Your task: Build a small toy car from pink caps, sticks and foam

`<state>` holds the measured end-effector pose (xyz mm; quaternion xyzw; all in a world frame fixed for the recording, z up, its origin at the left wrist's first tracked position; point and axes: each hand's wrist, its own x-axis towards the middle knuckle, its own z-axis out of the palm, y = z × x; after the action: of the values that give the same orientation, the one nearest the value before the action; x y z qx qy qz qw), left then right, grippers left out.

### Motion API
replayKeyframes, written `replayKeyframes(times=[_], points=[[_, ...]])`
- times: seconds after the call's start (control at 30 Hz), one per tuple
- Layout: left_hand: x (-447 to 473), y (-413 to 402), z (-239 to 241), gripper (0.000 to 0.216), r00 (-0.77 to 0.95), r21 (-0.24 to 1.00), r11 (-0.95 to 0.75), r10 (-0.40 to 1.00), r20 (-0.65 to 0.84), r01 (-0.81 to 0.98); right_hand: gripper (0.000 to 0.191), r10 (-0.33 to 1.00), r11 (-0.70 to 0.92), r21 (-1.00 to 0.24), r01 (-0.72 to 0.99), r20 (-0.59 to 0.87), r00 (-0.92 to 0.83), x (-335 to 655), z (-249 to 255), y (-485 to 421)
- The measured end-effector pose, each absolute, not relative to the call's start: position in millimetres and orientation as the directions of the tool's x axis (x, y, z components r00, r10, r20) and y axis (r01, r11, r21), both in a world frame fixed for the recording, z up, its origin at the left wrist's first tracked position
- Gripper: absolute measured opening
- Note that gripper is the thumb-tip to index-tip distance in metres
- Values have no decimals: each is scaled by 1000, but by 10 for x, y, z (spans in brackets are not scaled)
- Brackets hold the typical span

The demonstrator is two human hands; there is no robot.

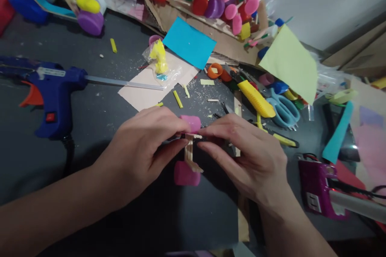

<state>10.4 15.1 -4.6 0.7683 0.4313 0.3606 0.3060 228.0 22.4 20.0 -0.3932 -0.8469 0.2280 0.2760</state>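
In the head view, a small craft piece of pale wooden sticks (189,150) has a pink cap (187,173) at its near end and another pink cap (191,123) at its far end. My left hand (143,140) is closed on the far part, thumb and forefinger pinching from the left. From the right, my right hand (245,150) meets the same far end, with its forefinger against the stick beside the cap and its thumb just below. Its other fingers curl behind and are partly hidden.
A blue glue gun (57,88) with a clear glue stick lies left. Beyond my hands are pink paper (135,95), a blue sheet (189,42) and scraps. A yellow cutter (256,98), blue scissors (283,108) and a purple power adapter (319,186) lie right. Caps and cardboard crowd the back.
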Motion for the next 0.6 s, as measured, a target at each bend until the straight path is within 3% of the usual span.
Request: replayKeyframes(times=[0.13,0.6], points=[[139,155,-51,17,392,756,-438,883,259,487,7,774,611,-581,537,297,-560,2253,191,228],[160,173,-51,16,409,759,-470,864,293,450,9,774,619,-536,574,293,-561,2231,204,238]])
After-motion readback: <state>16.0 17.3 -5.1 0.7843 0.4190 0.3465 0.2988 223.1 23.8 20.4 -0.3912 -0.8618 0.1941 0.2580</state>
